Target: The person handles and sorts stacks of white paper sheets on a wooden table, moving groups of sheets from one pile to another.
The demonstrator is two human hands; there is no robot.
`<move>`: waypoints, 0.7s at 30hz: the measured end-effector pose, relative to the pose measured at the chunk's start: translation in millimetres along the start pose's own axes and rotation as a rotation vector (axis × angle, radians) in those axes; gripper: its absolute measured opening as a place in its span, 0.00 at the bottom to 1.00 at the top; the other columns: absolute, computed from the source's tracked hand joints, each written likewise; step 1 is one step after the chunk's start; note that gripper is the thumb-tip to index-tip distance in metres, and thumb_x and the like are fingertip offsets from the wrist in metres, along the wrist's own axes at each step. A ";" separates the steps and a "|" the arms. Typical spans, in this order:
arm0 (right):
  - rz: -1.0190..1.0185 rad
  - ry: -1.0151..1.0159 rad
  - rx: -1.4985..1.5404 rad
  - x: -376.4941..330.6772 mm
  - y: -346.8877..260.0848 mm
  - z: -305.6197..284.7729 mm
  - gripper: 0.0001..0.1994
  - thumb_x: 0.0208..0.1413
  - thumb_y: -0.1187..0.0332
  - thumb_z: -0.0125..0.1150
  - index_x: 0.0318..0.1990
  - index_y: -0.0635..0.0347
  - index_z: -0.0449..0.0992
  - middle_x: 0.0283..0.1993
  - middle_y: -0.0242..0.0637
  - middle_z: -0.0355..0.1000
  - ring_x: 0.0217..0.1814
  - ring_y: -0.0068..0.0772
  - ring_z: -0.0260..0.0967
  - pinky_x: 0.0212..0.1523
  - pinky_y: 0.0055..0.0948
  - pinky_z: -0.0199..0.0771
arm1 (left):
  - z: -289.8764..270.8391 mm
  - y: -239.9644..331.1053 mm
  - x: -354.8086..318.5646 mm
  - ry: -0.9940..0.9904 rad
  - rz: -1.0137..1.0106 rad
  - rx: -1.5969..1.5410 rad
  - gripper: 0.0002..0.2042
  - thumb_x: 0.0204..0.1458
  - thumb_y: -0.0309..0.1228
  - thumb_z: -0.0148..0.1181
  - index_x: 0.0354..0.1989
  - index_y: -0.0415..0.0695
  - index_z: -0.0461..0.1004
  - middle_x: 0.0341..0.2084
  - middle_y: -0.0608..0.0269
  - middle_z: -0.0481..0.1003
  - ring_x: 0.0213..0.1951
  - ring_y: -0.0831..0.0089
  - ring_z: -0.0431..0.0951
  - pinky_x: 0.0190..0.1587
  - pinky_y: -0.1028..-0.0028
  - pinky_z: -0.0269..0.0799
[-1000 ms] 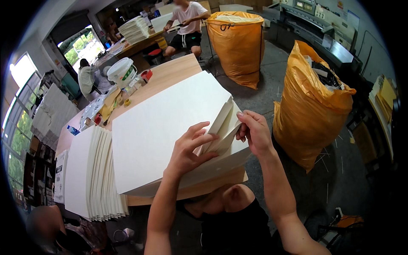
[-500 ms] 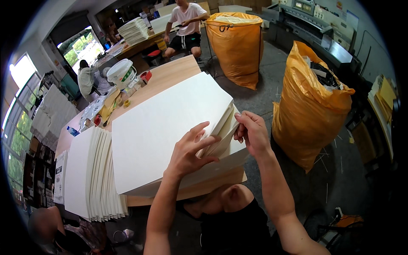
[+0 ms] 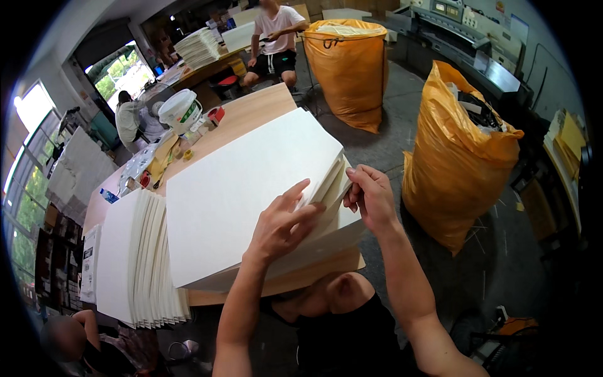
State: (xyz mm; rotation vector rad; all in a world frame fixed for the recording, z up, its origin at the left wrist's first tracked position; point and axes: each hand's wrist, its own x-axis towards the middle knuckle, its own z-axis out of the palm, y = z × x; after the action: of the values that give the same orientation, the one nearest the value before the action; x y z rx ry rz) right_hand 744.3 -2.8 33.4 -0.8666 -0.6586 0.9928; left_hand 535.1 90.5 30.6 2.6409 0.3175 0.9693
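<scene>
A tall stack of large white sheets [image 3: 245,188] lies before me on the wooden table. At its right front corner several sheets bend up, with gaps between them. My right hand [image 3: 375,196] pinches the raised corner between thumb and fingers. My left hand [image 3: 282,221] rests at the front edge of the stack, against the raised sheets, its fingers stretched out and apart; its thumb is mostly hidden. Left of this stack is a second pile of white sheets [image 3: 116,254], its layers fanned out toward me.
Two large orange bags [image 3: 348,75] [image 3: 455,182] stand on the floor to the right. A white bucket [image 3: 179,110], tape rolls and a blue-capped bottle [image 3: 108,195] sit on the table's far left. Co-workers sit at the back, far left and near left; machinery [image 3: 477,38] lines the back right.
My left thumb has drawn in under the hand, and its fingers have shifted slightly over the raised sheets. My right hand keeps its pinch at the corner, nearly unmoved.
</scene>
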 end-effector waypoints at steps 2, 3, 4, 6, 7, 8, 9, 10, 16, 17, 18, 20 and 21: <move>0.011 0.002 -0.003 -0.2 0.1 -0.6 0.17 0.67 0.63 0.58 0.24 0.56 0.68 0.18 0.27 0.65 0.18 0.21 0.65 0.19 0.22 0.61 | -3.3 9.2 2.8 -0.011 -0.053 -0.035 0.23 0.43 0.29 0.75 0.50 0.59 0.81 0.62 0.52 0.70 0.54 0.52 0.79 0.53 0.62 0.80; 0.017 0.005 -0.005 -1.3 0.1 -1.8 0.17 0.67 0.63 0.58 0.24 0.56 0.68 0.18 0.27 0.65 0.18 0.21 0.66 0.20 0.22 0.61 | -2.5 9.0 3.0 -0.003 -0.045 -0.046 0.25 0.39 0.27 0.77 0.50 0.56 0.81 0.62 0.53 0.70 0.54 0.52 0.79 0.54 0.60 0.80; -0.018 0.024 -0.038 -2.8 -0.1 -3.2 0.17 0.66 0.63 0.58 0.24 0.56 0.68 0.18 0.28 0.64 0.19 0.23 0.66 0.19 0.24 0.61 | -1.7 8.6 3.2 0.006 -0.037 -0.058 0.27 0.36 0.25 0.79 0.50 0.54 0.81 0.63 0.53 0.70 0.54 0.52 0.79 0.55 0.59 0.80; -0.087 0.064 -0.103 -8.7 1.0 -7.0 0.17 0.66 0.63 0.58 0.23 0.56 0.67 0.18 0.31 0.64 0.19 0.25 0.68 0.19 0.26 0.61 | 0.0 4.1 0.8 -0.004 -0.085 -0.130 0.27 0.36 0.24 0.79 0.50 0.54 0.81 0.62 0.54 0.71 0.55 0.54 0.79 0.55 0.60 0.80; -0.262 0.179 -0.381 -17.1 6.2 -10.0 0.16 0.64 0.63 0.59 0.24 0.57 0.68 0.20 0.33 0.66 0.23 0.29 0.70 0.22 0.28 0.65 | -0.6 1.7 -0.6 -0.007 -0.111 -0.162 0.27 0.36 0.24 0.79 0.50 0.54 0.81 0.62 0.55 0.71 0.56 0.55 0.79 0.55 0.60 0.80; -0.438 0.294 -0.659 -30.2 14.8 -14.3 0.14 0.63 0.63 0.59 0.25 0.58 0.69 0.22 0.35 0.67 0.26 0.32 0.72 0.26 0.31 0.69 | -1.3 0.8 -2.0 -0.011 -0.117 -0.153 0.28 0.36 0.24 0.79 0.50 0.54 0.80 0.62 0.55 0.71 0.56 0.55 0.79 0.55 0.61 0.80; -0.616 0.412 -0.939 -38.4 16.9 -15.9 0.13 0.61 0.63 0.60 0.27 0.59 0.71 0.24 0.37 0.69 0.29 0.36 0.74 0.30 0.33 0.72 | -0.6 1.0 -2.2 -0.014 -0.118 -0.146 0.28 0.35 0.23 0.79 0.51 0.54 0.80 0.62 0.55 0.71 0.56 0.56 0.79 0.55 0.61 0.81; -0.707 0.270 -1.081 -40.4 16.9 -16.5 0.11 0.59 0.62 0.61 0.30 0.59 0.73 0.29 0.39 0.70 0.35 0.39 0.74 0.37 0.37 0.72 | -0.2 0.7 -2.1 -0.016 -0.121 -0.140 0.29 0.35 0.23 0.79 0.51 0.54 0.80 0.62 0.55 0.71 0.56 0.57 0.79 0.54 0.62 0.81; -0.531 -0.333 -1.375 -48.6 37.9 -27.1 0.20 0.50 0.60 0.63 0.52 0.49 0.81 0.61 0.48 0.71 0.73 0.52 0.57 0.74 0.52 0.42 | -0.6 15.1 4.7 -0.144 0.166 0.223 0.29 0.40 0.33 0.77 0.56 0.60 0.78 0.67 0.54 0.66 0.63 0.54 0.72 0.54 0.62 0.79; -0.389 -0.374 -1.301 -46.5 40.7 -31.2 0.22 0.51 0.58 0.61 0.54 0.51 0.80 0.62 0.47 0.71 0.76 0.51 0.53 0.76 0.54 0.34 | 2.9 14.1 3.8 -0.194 0.231 0.291 0.33 0.42 0.37 0.76 0.61 0.64 0.75 0.69 0.53 0.63 0.64 0.52 0.71 0.54 0.61 0.79; -0.360 -0.399 -1.343 -45.6 39.0 -31.5 0.22 0.52 0.58 0.61 0.55 0.52 0.80 0.62 0.47 0.71 0.75 0.50 0.55 0.76 0.54 0.34 | 2.4 14.5 2.6 -0.183 0.161 0.271 0.33 0.42 0.36 0.75 0.62 0.64 0.74 0.69 0.54 0.62 0.62 0.52 0.71 0.54 0.60 0.79; -0.301 -0.448 -1.425 -44.0 35.2 -30.7 0.23 0.53 0.58 0.61 0.56 0.53 0.79 0.62 0.48 0.72 0.73 0.49 0.57 0.76 0.53 0.34 | 0.8 14.9 1.7 -0.159 0.020 0.230 0.35 0.43 0.35 0.75 0.64 0.64 0.72 0.70 0.55 0.62 0.60 0.52 0.73 0.54 0.60 0.79; -0.352 -0.410 -1.399 -44.7 34.0 -28.9 0.22 0.53 0.58 0.60 0.55 0.54 0.79 0.61 0.48 0.73 0.73 0.48 0.59 0.76 0.53 0.34 | 2.2 12.9 2.2 -0.168 0.027 0.213 0.33 0.45 0.35 0.73 0.64 0.61 0.72 0.68 0.57 0.65 0.59 0.54 0.74 0.53 0.60 0.79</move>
State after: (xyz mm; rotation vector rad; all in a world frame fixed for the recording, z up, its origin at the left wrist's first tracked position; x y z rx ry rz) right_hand 734.4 -43.0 -14.4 -1.6606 -1.8751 0.2525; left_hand 539.5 78.8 34.9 2.9032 0.3648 0.7516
